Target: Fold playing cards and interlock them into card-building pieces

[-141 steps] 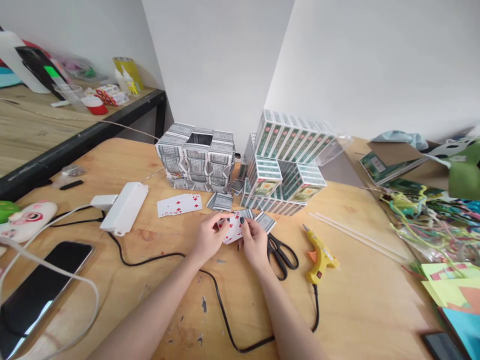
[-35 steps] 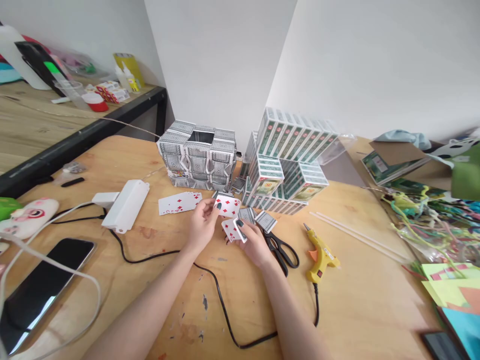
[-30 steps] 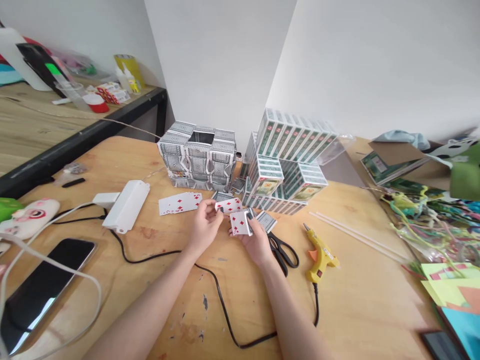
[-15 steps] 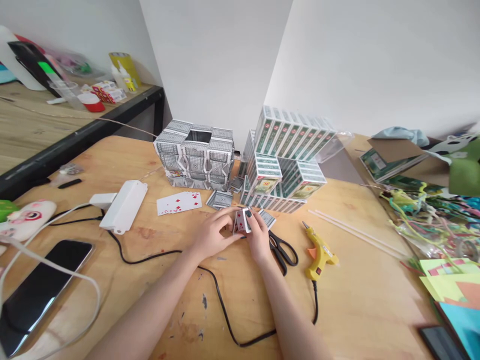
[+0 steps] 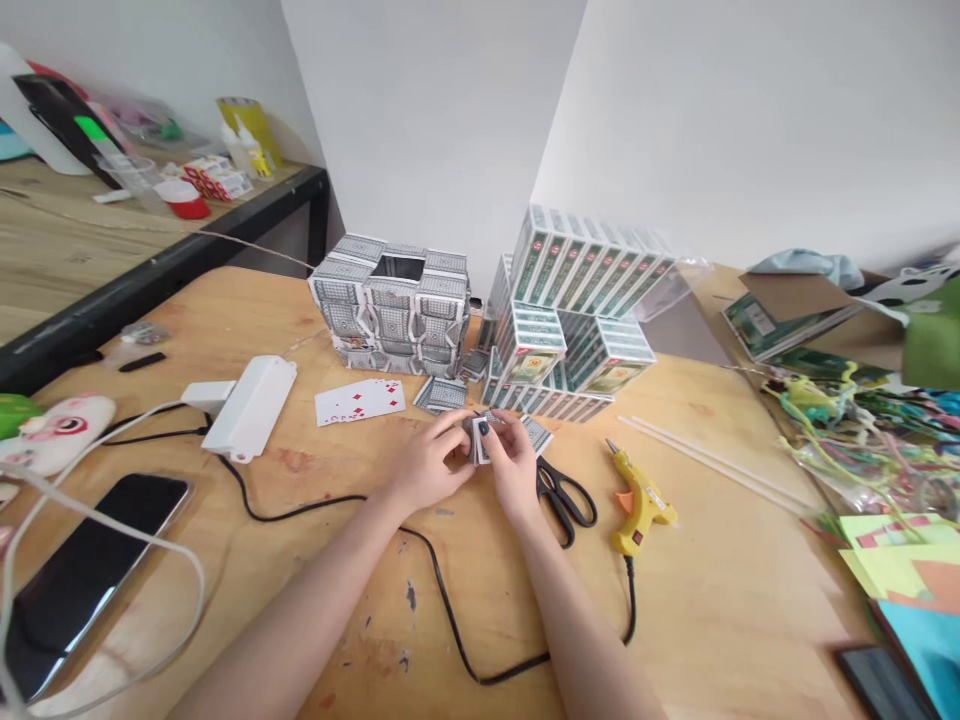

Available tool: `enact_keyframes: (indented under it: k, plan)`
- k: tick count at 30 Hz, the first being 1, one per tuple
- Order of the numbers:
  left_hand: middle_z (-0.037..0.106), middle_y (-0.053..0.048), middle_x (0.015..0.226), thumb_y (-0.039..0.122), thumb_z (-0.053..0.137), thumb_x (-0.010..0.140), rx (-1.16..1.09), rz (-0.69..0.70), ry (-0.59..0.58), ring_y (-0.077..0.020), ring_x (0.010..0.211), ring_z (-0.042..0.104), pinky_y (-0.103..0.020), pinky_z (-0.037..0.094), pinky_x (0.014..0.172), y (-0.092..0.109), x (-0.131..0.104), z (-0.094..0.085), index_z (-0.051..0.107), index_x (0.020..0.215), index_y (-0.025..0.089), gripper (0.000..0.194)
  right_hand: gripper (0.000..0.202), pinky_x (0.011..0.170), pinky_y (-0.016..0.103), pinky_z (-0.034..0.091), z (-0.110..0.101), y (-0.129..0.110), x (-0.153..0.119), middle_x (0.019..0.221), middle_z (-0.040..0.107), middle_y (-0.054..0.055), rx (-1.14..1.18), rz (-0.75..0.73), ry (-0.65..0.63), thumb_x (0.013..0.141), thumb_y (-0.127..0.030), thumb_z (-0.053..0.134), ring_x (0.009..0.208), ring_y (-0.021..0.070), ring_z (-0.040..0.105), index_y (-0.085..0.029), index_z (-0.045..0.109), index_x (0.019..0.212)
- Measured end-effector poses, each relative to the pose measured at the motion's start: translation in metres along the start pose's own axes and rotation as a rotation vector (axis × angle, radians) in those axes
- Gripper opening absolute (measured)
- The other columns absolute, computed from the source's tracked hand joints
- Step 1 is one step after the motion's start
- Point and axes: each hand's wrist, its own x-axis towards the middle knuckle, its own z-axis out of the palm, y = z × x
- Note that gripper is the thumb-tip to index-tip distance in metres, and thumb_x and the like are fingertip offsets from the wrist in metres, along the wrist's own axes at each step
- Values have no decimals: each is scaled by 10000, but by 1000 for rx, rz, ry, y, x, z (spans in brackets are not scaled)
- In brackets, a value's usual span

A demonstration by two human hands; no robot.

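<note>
Between my two hands is a playing card (image 5: 480, 452), bent or folded, its edges partly covered by fingers. My left hand (image 5: 429, 462) pinches it from the left side. The thumb and fingers of my right hand (image 5: 511, 462) close on its right side, the dark-painted thumbnail on top. Just behind my right hand lie grey-backed cards (image 5: 538, 436). Black-handled scissors (image 5: 565, 500) rest beside my right wrist. Another pile of grey-backed cards (image 5: 441, 394) lies beyond my left hand, and fanned diamond cards (image 5: 360, 402) lie face up to its left.
At the back stand a block built of folded cards (image 5: 391, 322) and stacked card boxes (image 5: 534, 345). A yellow glue gun (image 5: 640, 502) with a black cord lies right. On the left are a white power strip (image 5: 250, 410) and a phone (image 5: 94, 580); craft scraps (image 5: 885, 440) crowd the right.
The card has turned in my fingers: its red-diamond face showed before, and now mostly a white edge and grey back show. My right thumb has shifted slightly left.
</note>
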Motion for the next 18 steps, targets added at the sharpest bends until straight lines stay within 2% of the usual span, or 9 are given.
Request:
enact_keyframes:
  k: [5,12,15,18]
  plan:
    - [498,-77,1212,122,517,692,45,33,-22,-204,1069,517,-308,450,851,3,-1,0,477,693,187,76,459,711,307,472,-1,5,1,880,598,52,-190,-13,100,698,-427,621,775,172,575,-159,563,1066]
    - [516,-94,1189,177,546,683,164,35,-15,-221,964,578,-333,485,794,0,-2,4,516,753,178,76,433,773,333,443,-5,4,-2,914,561,65,-486,-171,180,702,-423,606,838,195,547,-165,593,1049]
    - [537,-98,1167,196,547,690,190,36,-2,-223,953,586,-334,493,788,0,-2,6,544,819,175,130,405,785,339,444,-4,5,-4,927,569,67,-494,-185,161,697,-395,617,863,205,553,-173,597,1035]
    - [538,-103,1175,209,550,698,185,31,12,-220,967,584,-326,495,795,0,-3,8,555,858,171,165,385,773,334,460,-1,5,-4,934,606,64,-364,-105,83,719,-393,600,850,201,575,-181,587,1040]
